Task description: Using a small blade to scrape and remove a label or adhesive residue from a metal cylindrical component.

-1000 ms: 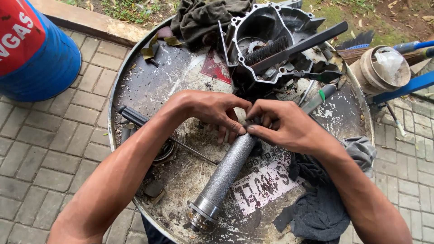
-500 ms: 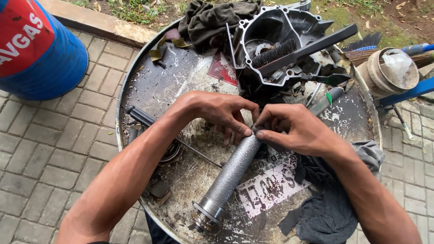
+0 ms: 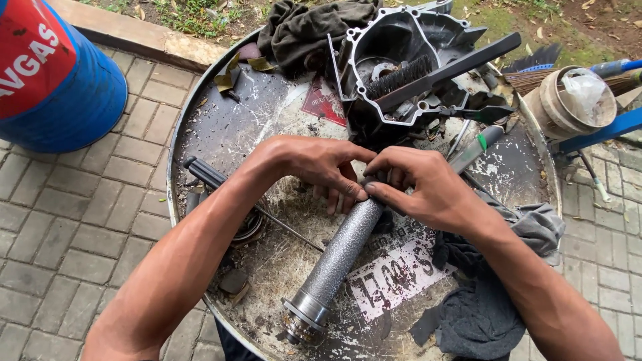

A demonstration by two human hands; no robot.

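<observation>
At the upper left of the frame stands a blue drum [image 3: 47, 73]. Centre frame, a grey textured tube [image 3: 338, 257] lies on the round metal drum top [image 3: 221, 134], its long axis slanting from a collared end at lower centre up to the hands. The left hand [image 3: 321, 167] curls around the tube's upper end. Touching it, the right hand [image 3: 421, 187] pinches the same end with thumb and fingers closed. Both sit equally near that end. A dark engine casing [image 3: 401, 60] lies just above.
</observation>
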